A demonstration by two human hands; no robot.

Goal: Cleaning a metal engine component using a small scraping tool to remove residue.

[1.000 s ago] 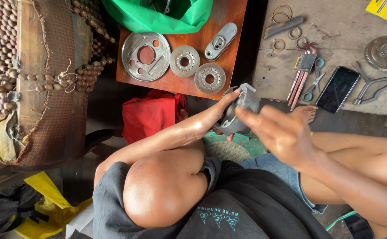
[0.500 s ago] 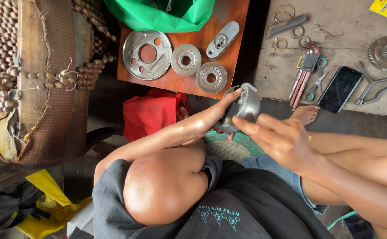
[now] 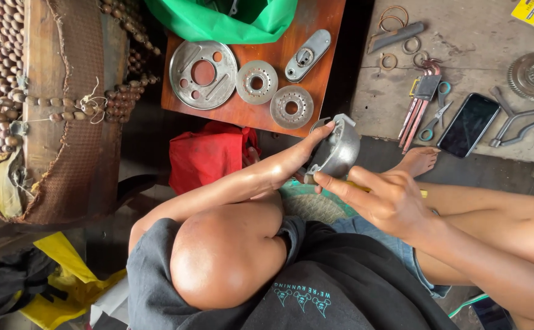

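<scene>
My left hand [image 3: 300, 156] grips a rounded grey metal housing [image 3: 338, 148] by its rim, held in the air above my lap. My right hand [image 3: 384, 198] presses against the housing's lower side and holds a thin yellow-handled tool [image 3: 422, 193], mostly hidden by the fingers. Just beyond the housing is a wooden board [image 3: 242, 113] with a large perforated metal disc [image 3: 203, 74], two smaller toothed discs [image 3: 256, 82] [image 3: 291, 107] and an oblong metal cover [image 3: 308, 55].
A green bag [image 3: 221, 18] lies at the board's far edge, a red cloth [image 3: 209, 156] below it. To the right on the grey floor: hex keys [image 3: 419, 101], scissors [image 3: 436, 113], a black phone [image 3: 468, 124], rings, a wrench [image 3: 517, 122]. My bare foot [image 3: 418, 160] rests nearby.
The metal housing has turned in my hands, its rounded side now facing up. My right hand slid down under it; both hands stayed at the same spot.
</scene>
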